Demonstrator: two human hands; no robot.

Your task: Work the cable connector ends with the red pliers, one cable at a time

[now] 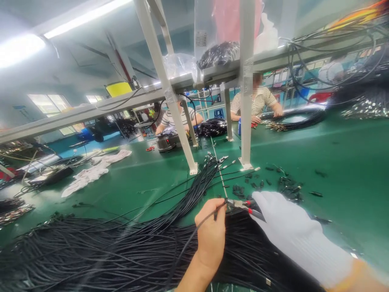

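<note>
My bare left hand is closed in a pinch on a single black cable, holding its end up near the middle of the view. My right hand, in a white glove, is closed on a small pair of red-handled pliers whose tip meets the cable end. Beneath both hands lies a thick bundle of black cables spread across the green table.
Small black cut pieces lie scattered beyond the pliers. White frame legs stand on the table. A white cloth lies to the left. Two people in striped shirts work at the far side among more cable coils.
</note>
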